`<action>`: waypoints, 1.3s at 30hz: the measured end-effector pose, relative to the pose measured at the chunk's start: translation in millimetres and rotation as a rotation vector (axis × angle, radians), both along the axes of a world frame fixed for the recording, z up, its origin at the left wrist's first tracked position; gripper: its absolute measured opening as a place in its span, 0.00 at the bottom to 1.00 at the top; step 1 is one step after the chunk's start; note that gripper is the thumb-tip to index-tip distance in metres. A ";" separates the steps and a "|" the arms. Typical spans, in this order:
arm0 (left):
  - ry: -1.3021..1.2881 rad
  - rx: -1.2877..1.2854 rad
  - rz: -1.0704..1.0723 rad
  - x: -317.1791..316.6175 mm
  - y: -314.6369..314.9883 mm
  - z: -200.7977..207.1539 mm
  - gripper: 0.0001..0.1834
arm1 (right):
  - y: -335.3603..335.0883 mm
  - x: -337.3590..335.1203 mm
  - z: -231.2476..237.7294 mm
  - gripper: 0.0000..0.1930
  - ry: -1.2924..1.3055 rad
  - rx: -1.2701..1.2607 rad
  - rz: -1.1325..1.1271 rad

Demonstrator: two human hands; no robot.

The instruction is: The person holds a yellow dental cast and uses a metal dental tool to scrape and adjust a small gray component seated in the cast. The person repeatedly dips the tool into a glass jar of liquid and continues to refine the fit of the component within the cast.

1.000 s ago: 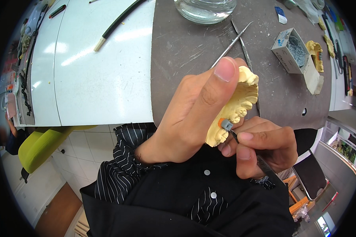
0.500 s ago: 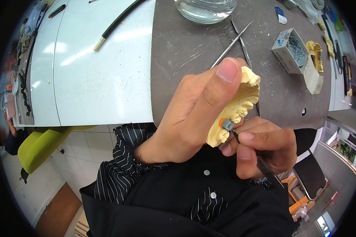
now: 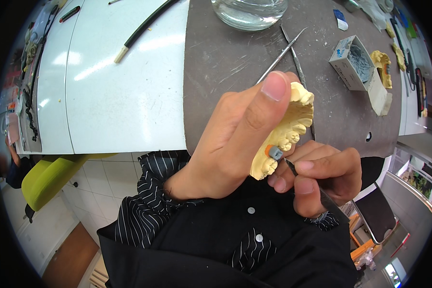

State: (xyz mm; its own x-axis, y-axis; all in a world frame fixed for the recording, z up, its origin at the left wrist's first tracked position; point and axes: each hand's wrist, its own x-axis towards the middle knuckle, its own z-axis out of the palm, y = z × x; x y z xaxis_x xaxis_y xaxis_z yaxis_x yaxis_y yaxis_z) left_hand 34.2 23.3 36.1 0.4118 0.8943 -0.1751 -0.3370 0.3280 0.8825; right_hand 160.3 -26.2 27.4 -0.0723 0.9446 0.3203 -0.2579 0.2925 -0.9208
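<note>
My left hand (image 3: 240, 129) grips a yellow plaster dental model (image 3: 294, 126), its row of teeth facing right. Near the model's lower end sits a small grey tooth-shaped piece (image 3: 275, 153) beside an orange patch (image 3: 268, 149). Between thumb and fingers, my right hand (image 3: 321, 175) pinches a thin dark carving knife (image 3: 329, 204). The knife's tip lies just below and right of the grey piece, with a small gap between them. Some fingertips of the right hand are close under the model; whether they touch it I cannot tell.
On the brown mat (image 3: 216, 62) are two crossed metal dental tools (image 3: 289, 48), a glass vessel (image 3: 249, 12) and an opened box of grey-blue material (image 3: 360, 62). Another yellow model (image 3: 382, 67) lies beside the box. A black cable (image 3: 146, 29) crosses the white table. A green chair (image 3: 50, 180) stands left.
My right hand has shifted slightly right, drawing the knife tip a little away from the grey piece. The left hand and model have barely moved.
</note>
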 end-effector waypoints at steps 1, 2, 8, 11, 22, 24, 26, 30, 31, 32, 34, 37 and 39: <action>0.002 0.001 -0.001 -0.6 -0.1 0.2 0.34 | 0.5 0.6 0.5 0.15 -0.032 0.012 0.013; 0.008 0.000 0.005 -0.4 -0.2 1.2 0.34 | 1.7 1.2 0.2 0.15 -0.062 0.037 0.023; 0.024 -0.011 0.008 0.3 0.2 2.4 0.34 | 3.6 -1.7 -2.3 0.15 -0.098 0.099 -0.029; 0.026 0.015 -0.006 -0.8 1.0 0.1 0.34 | 4.6 -1.6 -1.5 0.15 -0.104 0.100 -0.032; 0.035 0.021 0.011 -0.3 0.4 -0.4 0.33 | 3.7 -2.3 -2.5 0.15 -0.093 0.096 -0.040; 0.039 0.031 0.006 -1.1 0.7 -1.5 0.33 | 4.1 -2.7 -3.7 0.15 -0.085 0.106 -0.042; 0.039 0.024 0.003 -1.8 0.7 -1.5 0.33 | 4.9 -0.9 -3.0 0.15 -0.107 0.114 -0.016; 0.036 -0.005 -0.018 -2.4 1.4 -0.7 0.33 | 4.1 -0.5 -4.3 0.13 0.014 0.048 -0.013; 0.034 -0.006 -0.034 -2.6 2.2 -1.0 0.33 | 3.9 -0.1 -4.7 0.11 0.025 0.039 -0.019; 0.034 0.002 -0.060 -4.6 3.7 -1.3 0.33 | 3.7 0.8 -4.8 0.08 -0.008 0.049 -0.025; 0.018 -0.021 -0.087 -5.7 4.7 -1.3 0.33 | 4.6 4.4 -2.8 0.06 -0.109 0.068 0.000; -0.014 -0.090 -0.076 -6.7 4.0 -0.1 0.33 | 9.4 8.0 3.6 0.06 -0.270 0.098 0.076; -0.021 -0.110 -0.081 -5.8 5.4 1.8 0.33 | 9.7 8.1 5.0 0.06 -0.312 0.109 0.072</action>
